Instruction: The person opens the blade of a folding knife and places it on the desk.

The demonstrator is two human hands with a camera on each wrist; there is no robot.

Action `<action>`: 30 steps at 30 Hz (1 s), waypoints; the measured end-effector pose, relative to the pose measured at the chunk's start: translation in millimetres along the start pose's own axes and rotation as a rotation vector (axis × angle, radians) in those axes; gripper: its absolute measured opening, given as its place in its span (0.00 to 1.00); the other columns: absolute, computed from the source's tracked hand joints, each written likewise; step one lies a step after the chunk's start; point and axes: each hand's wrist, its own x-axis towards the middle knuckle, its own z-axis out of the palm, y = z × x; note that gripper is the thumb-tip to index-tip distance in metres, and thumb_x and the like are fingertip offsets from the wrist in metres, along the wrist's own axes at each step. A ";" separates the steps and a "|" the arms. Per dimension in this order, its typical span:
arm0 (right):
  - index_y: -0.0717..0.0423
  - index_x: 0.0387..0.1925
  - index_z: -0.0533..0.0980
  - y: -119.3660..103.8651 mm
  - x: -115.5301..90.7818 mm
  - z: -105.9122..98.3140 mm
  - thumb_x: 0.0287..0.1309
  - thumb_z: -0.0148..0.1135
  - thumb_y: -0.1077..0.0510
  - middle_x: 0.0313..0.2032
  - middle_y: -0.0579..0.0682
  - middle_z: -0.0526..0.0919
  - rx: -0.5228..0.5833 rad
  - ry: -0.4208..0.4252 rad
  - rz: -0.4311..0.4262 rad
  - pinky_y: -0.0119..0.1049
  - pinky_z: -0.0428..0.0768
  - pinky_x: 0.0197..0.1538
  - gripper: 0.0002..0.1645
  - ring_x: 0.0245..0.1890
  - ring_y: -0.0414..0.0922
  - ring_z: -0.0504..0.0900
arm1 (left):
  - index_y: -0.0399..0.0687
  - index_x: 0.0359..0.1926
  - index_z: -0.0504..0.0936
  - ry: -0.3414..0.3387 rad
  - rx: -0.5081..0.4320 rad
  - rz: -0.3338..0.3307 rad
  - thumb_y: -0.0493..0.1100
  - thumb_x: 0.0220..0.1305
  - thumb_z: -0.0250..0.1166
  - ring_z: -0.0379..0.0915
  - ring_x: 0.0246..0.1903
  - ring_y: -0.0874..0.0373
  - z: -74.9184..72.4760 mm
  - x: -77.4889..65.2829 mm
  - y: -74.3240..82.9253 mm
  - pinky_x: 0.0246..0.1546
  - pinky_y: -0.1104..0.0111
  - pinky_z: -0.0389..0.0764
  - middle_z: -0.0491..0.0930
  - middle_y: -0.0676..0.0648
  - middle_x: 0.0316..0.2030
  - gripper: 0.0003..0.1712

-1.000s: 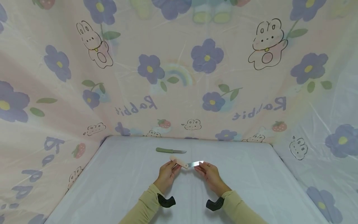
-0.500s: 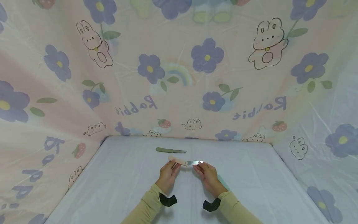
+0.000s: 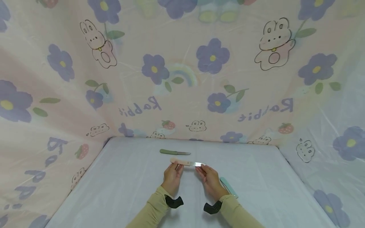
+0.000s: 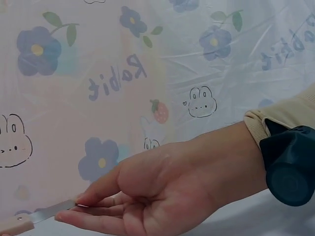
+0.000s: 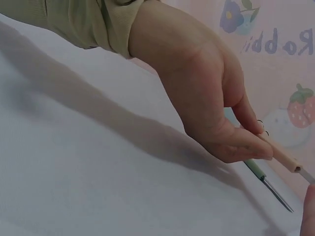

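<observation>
A folding knife with a peach handle is held level over the table between both hands, its metal blade nearly in line with the handle. My left hand pinches the handle between thumb and fingers; the right wrist view shows this grip from the side. My right hand pinches the blade near its tip, seen closely in the left wrist view, where the fingertips cover the tip. Beyond the hands lies a green-handled knife, blade pointing right. A teal folded knife lies beside the right wrist, partly hidden by it.
The white-covered table is enclosed by hanging cloth printed with flowers and rabbits, at the back and both sides. Each wrist wears a black camera mount.
Handle and blade have swung from a bent angle to almost straight. Both hands have drawn slightly closer together, and the teal folded knife has come into view beside the right hand.
</observation>
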 end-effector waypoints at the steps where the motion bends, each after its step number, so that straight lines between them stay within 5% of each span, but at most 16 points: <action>1: 0.70 0.54 0.63 0.9 -0.1 1.2 0.63 0.54 0.65 0.43 0.62 0.79 0.005 0.004 0.003 0.36 0.77 0.50 0.20 0.41 0.48 0.82 | 0.25 0.64 0.54 0.005 -0.008 0.015 0.32 0.69 0.51 0.64 0.55 0.44 0.2 -0.1 -0.5 0.54 0.63 0.72 0.61 0.30 0.55 0.27; 11: 0.70 0.55 0.63 4.0 -2.8 0.7 0.63 0.55 0.64 0.44 0.62 0.79 0.010 -0.022 0.034 0.36 0.76 0.52 0.22 0.45 0.49 0.81 | 0.25 0.61 0.57 0.041 0.035 0.062 0.34 0.69 0.52 0.67 0.49 0.47 -2.5 -1.4 -2.4 0.54 0.62 0.72 0.63 0.32 0.51 0.24; 30: 0.74 0.55 0.63 -13.5 5.3 15.6 0.65 0.52 0.63 0.41 0.61 0.81 -0.144 -0.086 -0.004 0.37 0.77 0.51 0.22 0.43 0.48 0.82 | 0.21 0.54 0.66 -0.003 0.267 0.073 0.34 0.65 0.57 0.77 0.44 0.45 -2.7 14.5 32.2 0.51 0.56 0.75 0.76 0.32 0.44 0.22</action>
